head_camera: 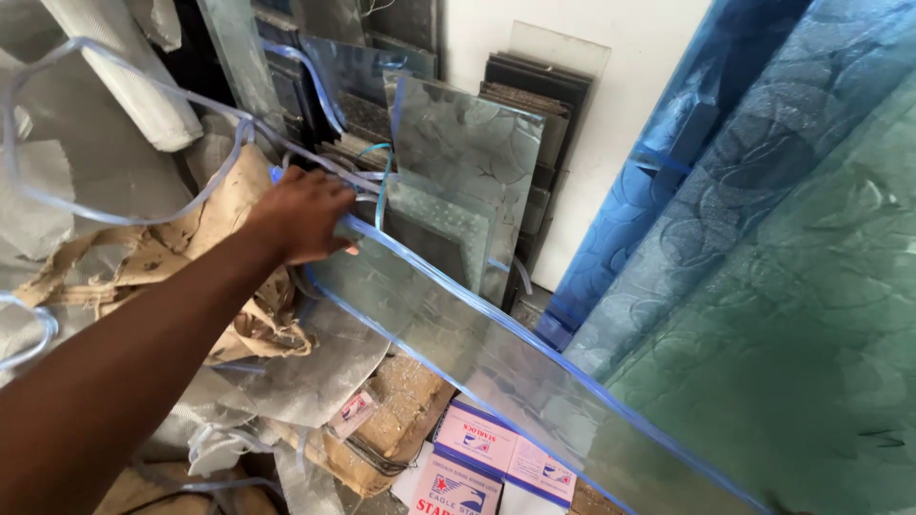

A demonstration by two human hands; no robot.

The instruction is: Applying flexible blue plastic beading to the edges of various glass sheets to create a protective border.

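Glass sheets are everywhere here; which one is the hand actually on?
The long clear patterned glass strip with blue edges, running diagonally across the middle. The left hand grips its upper end; the other sheets lean untouched.

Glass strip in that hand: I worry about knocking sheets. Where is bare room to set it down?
Little. Only the white wall edge between the leaning grey panes and blue sheets. Beside the left hand, torn cardboard and boxes crowd everything.

The long glass strip (pixel 496 358) is clear with blue edges; the upright panes (pixel 468 162) carry a grey swirling pattern, the big sheets (pixel 763 286) a leafy relief shading blue to green, the torn cardboard (pixel 191 248) tan
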